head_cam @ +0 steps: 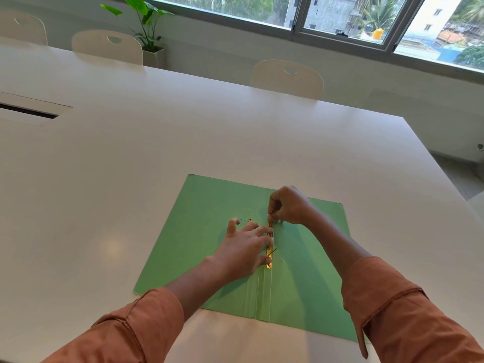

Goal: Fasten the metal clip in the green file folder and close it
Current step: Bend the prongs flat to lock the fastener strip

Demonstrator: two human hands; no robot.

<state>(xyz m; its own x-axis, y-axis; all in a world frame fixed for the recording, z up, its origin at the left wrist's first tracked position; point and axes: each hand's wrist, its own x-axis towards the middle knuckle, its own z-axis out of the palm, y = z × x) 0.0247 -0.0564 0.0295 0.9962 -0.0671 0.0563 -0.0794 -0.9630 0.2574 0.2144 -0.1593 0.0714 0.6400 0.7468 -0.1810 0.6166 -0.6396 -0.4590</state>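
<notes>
File folder [209, 231] lies open and flat on the table [183, 140], near its front edge; spine fold runs front to back, one leaf either side; metal clip strip [269, 244] lies along the fold on the right leaf's inner margin; left hand [243, 252] flat on the left leaf, fingertips [268, 241] touching the strip's left edge; a small ring piece [250, 220] just beyond the left thumb; right hand [288, 205] at the strip's far end, fingers [272, 218] pinched on it; chairs [286, 78] behind the table's far edge; potted plant [146, 30] behind them, under the window [340, 14]; slot panel [28, 111] in the tabletop, far left of both hands.
</notes>
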